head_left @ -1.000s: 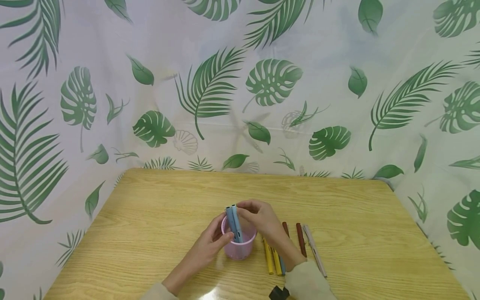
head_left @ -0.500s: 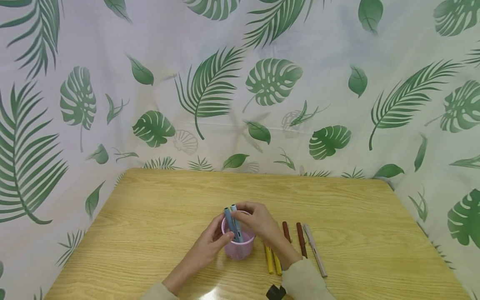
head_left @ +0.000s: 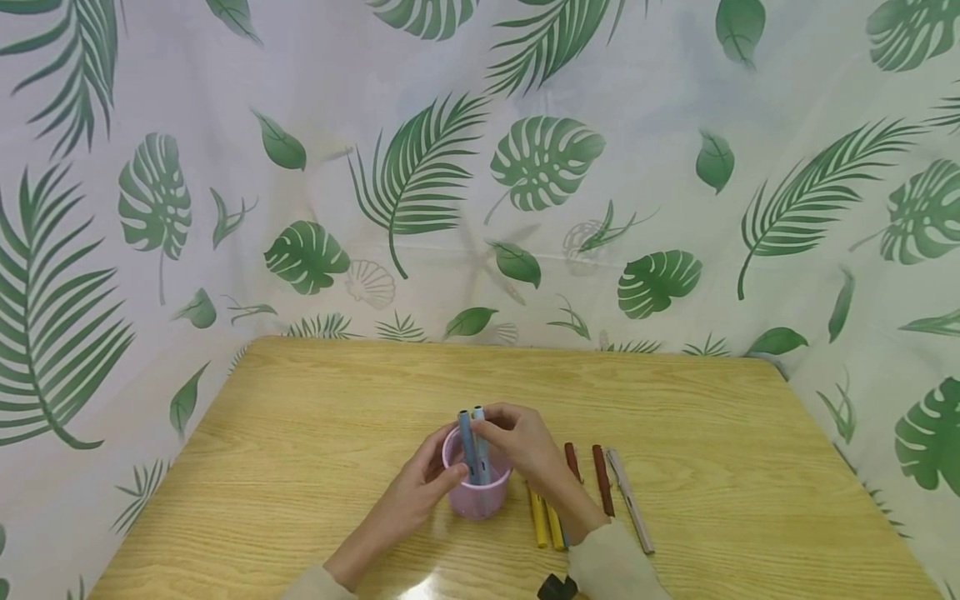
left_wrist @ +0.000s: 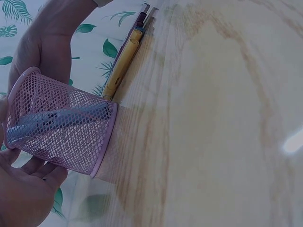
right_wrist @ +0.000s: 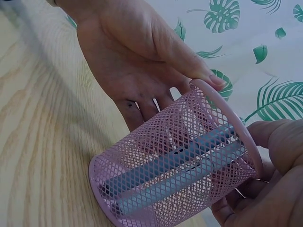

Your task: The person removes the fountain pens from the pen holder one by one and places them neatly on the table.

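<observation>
Blue pens (head_left: 475,446), two of them, stand in the pink mesh cup (head_left: 477,492) at lower centre of the worktop (head_left: 300,433). The right hand (head_left: 525,446) pinches their tops in its grip. The left hand (head_left: 420,487) wraps round the cup's side, thumb on the rim. Yellow pens (head_left: 542,521), brown pens (head_left: 600,483) and a pale pen (head_left: 630,502) lie just right of the cup.
</observation>
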The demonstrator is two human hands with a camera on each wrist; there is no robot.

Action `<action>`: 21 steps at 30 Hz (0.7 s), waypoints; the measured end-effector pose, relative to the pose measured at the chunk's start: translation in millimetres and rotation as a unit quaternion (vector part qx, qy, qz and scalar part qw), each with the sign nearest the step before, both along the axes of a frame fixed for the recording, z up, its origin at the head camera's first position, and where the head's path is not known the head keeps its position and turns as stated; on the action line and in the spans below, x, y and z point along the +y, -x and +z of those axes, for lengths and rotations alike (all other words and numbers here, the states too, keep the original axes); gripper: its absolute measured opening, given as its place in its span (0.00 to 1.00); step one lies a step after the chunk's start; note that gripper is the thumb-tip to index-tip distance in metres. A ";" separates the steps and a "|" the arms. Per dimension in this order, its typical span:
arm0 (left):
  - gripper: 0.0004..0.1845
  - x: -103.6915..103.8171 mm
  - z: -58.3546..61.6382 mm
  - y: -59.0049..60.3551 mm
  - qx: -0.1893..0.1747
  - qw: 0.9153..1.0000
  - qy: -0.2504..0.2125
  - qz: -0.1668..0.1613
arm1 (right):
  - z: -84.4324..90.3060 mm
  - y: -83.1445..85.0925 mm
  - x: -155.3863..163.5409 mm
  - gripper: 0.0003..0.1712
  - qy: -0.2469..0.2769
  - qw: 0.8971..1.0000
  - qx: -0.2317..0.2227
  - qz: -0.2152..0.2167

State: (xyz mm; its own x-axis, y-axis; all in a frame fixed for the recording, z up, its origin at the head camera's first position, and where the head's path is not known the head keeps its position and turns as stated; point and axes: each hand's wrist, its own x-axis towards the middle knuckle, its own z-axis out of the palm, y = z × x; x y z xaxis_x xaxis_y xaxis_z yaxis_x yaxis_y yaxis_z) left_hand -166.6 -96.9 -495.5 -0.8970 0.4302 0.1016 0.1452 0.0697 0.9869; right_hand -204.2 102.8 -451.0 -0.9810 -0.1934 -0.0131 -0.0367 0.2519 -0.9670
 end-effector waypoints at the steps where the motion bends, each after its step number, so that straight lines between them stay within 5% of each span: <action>1: 0.35 -0.1 0.1 0.0 0.000 1.000 0.000 0.001 | 0.4 -0.7 0.9 0.14 0.002 1.000 -0.002 -0.004; 21: 0.35 -1.1 0.6 -0.4 -0.001 1.000 0.002 -0.006 | 6.9 -10.2 22.7 0.11 -0.015 0.999 0.015 -0.044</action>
State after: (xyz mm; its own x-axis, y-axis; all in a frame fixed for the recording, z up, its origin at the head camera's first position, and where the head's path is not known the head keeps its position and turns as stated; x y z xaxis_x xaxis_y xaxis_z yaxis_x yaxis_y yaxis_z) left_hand -166.2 -98.0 -494.8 -0.8924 0.4406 0.0977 0.1434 0.0717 0.9871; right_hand -194.0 125.5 -444.0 -0.9942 -0.1068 0.0115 -0.0417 0.2849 -0.9577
